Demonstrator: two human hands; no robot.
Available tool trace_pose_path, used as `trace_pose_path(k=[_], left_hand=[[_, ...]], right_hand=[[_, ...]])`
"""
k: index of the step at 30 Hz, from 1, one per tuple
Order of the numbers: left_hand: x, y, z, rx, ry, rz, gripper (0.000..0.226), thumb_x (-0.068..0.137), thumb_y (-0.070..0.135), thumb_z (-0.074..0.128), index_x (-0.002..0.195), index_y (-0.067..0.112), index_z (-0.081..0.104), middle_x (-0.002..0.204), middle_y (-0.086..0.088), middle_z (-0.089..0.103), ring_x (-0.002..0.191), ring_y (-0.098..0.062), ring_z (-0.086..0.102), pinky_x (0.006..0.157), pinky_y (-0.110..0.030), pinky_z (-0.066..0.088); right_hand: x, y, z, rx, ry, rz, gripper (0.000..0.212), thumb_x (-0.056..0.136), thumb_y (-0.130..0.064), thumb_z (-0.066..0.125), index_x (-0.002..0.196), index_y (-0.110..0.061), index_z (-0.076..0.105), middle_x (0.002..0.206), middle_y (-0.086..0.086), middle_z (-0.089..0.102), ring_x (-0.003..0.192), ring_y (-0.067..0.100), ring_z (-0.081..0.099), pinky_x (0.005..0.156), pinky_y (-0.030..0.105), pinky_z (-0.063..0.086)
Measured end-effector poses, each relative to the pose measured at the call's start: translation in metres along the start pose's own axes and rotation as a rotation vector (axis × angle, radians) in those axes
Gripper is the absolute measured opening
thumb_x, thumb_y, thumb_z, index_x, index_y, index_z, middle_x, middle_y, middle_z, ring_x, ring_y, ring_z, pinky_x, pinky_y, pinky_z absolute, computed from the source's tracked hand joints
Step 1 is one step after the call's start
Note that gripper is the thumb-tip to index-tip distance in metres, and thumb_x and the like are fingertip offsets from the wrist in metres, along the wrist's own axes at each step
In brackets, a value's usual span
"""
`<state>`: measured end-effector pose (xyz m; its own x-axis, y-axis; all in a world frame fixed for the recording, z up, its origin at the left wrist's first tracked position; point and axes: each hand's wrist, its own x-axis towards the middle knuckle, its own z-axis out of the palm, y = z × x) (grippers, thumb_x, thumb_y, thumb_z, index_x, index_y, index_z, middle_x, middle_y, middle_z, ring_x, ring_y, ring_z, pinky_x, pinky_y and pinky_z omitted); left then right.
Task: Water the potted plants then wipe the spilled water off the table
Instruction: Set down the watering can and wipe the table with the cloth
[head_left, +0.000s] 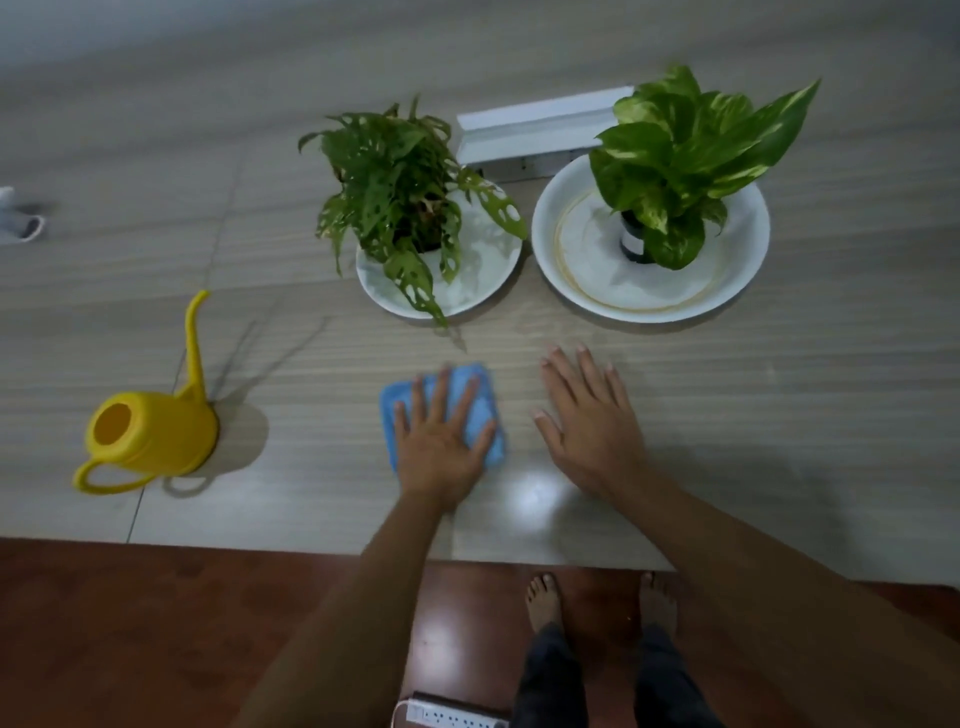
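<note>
Well back on the table (779, 415) stand two potted plants. The holey-leaved plant (395, 197) sits on a white plate (483, 280), and to its right the broad-leaved plant (696, 145) sits in a wider white bowl (571, 270). A long white box (535, 124) lies behind and between them. Far to the left, well apart from everything else, a yellow watering can (156, 431) stands upright, its thin spout pointing away.

Nothing lies between the hands and the plates. The left hand (439, 452) is palm down with its fingers straight and spread, pressing flat on a folded blue cloth (480, 405). The cloth lies near the table's front edge, just in front of the white plate, and shows past the fingertips and on both sides of the hand. The right hand (592, 431) is also palm down with straight fingers and holds nothing. It is on bare table just right of the cloth, not touching it.

On the dark red floor (156, 623) below are bare feet (543, 597) and a white power strip (452, 717).
</note>
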<state>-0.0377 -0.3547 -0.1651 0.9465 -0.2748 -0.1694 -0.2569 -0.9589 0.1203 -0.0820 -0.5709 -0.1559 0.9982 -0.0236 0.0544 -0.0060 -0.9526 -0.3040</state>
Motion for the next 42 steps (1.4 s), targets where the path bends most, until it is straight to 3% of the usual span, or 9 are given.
trace_pose_path(k=[4,8,11,17,24,30,34,37,42], left_hand=[[-0.050,-0.034,0.002,-0.013,0.092,-0.245,0.069,0.096,0.063,0.030,0.160,0.040,0.016,0.170,0.001,0.013,0.155,-0.034,0.007,0.119,-0.064,0.016],[-0.052,0.012,0.008,-0.041,0.056,-0.011,0.069,0.097,0.063,0.034,0.159,0.042,0.015,0.170,0.005,0.009,0.156,-0.032,0.000,0.122,-0.059,0.008],[0.001,-0.019,-0.002,-0.006,0.024,0.150,0.068,0.096,0.065,0.032,0.159,0.043,0.018,0.170,0.005,0.009,0.156,-0.033,0.002,0.121,-0.062,0.011],[-0.037,-0.077,-0.005,0.011,0.092,-0.212,0.069,0.096,0.062,0.034,0.159,0.038,0.022,0.169,0.001,0.018,0.155,-0.036,0.012,0.117,-0.064,0.021],[0.004,-0.051,-0.008,0.011,-0.009,0.175,0.068,0.096,0.068,0.029,0.158,0.045,0.014,0.170,0.009,0.003,0.156,-0.030,-0.004,0.122,-0.060,0.010],[-0.009,-0.093,-0.014,-0.005,0.090,-0.242,0.069,0.096,0.063,0.029,0.160,0.040,0.016,0.170,0.001,0.013,0.156,-0.034,0.006,0.120,-0.062,0.018],[-0.025,-0.021,-0.002,-0.025,0.019,0.023,0.071,0.096,0.066,0.033,0.159,0.043,0.011,0.170,0.005,0.006,0.156,-0.034,-0.003,0.122,-0.059,0.009],[0.021,-0.029,-0.010,0.001,-0.010,0.171,0.069,0.096,0.069,0.029,0.159,0.046,0.010,0.170,0.007,0.000,0.156,-0.030,-0.007,0.123,-0.059,0.009],[-0.006,-0.098,-0.016,0.000,0.118,-0.314,0.069,0.095,0.069,0.019,0.158,0.043,0.008,0.170,-0.001,0.014,0.155,-0.034,0.008,0.119,-0.062,0.020]], right_hand=[[0.014,-0.009,0.012,0.007,-0.041,0.053,0.061,0.096,-0.048,0.037,0.150,-0.019,0.034,0.161,-0.001,0.025,0.149,0.027,0.015,0.118,0.050,0.011],[0.012,-0.007,0.023,-0.034,-0.024,0.071,0.063,0.095,-0.047,0.041,0.151,-0.019,0.034,0.161,0.000,0.027,0.149,0.028,0.018,0.118,0.052,0.013],[0.013,-0.008,0.024,-0.052,-0.029,0.084,0.064,0.094,-0.048,0.040,0.152,-0.022,0.030,0.162,-0.002,0.024,0.150,0.026,0.015,0.119,0.051,0.013],[0.017,-0.010,0.023,-0.033,-0.061,0.122,0.066,0.093,-0.051,0.038,0.153,-0.024,0.029,0.162,-0.004,0.021,0.150,0.023,0.013,0.119,0.050,0.012],[0.016,-0.011,0.019,-0.047,-0.051,0.112,0.066,0.092,-0.049,0.039,0.152,-0.023,0.031,0.162,-0.003,0.022,0.150,0.024,0.014,0.119,0.049,0.013],[0.018,-0.012,0.017,-0.053,-0.078,0.115,0.066,0.093,-0.050,0.037,0.153,-0.025,0.027,0.163,-0.004,0.018,0.151,0.024,0.010,0.119,0.050,0.011],[0.019,-0.010,0.018,-0.026,-0.061,0.107,0.066,0.092,-0.049,0.040,0.152,-0.022,0.031,0.162,0.000,0.023,0.150,0.027,0.014,0.117,0.052,0.016],[0.019,-0.010,0.020,-0.006,-0.035,0.090,0.064,0.092,-0.048,0.038,0.149,-0.019,0.038,0.160,0.003,0.029,0.148,0.029,0.020,0.114,0.055,0.020],[0.021,-0.009,0.019,0.007,-0.033,0.087,0.065,0.088,-0.046,0.039,0.147,-0.016,0.042,0.158,0.004,0.033,0.147,0.031,0.023,0.114,0.055,0.020]])
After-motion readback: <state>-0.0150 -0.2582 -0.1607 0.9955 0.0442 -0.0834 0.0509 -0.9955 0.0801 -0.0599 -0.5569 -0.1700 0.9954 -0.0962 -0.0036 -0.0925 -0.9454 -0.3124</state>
